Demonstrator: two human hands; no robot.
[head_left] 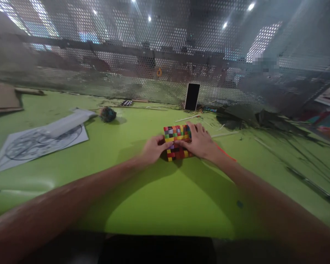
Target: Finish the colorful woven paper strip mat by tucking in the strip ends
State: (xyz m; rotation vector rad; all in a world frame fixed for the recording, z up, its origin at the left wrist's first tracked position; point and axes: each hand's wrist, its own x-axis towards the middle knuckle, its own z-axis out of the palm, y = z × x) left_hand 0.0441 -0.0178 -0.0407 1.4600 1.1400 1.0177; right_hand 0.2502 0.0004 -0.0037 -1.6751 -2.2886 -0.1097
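Observation:
A small woven mat of many coloured strips, chequered in red, yellow, green, orange and grey, lies on the green table in the middle of the view. My left hand is at its left edge, fingers curled and pinching the edge of the weave. On the mat's right half rests my right hand, fingers stretched flat and pressing it down. An orange strip sticks out from under my right wrist.
A black phone leans upright against the perforated metal screen at the back. A printed sheet lies at the left, with a dark ball of thread behind it. Thin sticks and dark scraps litter the right side.

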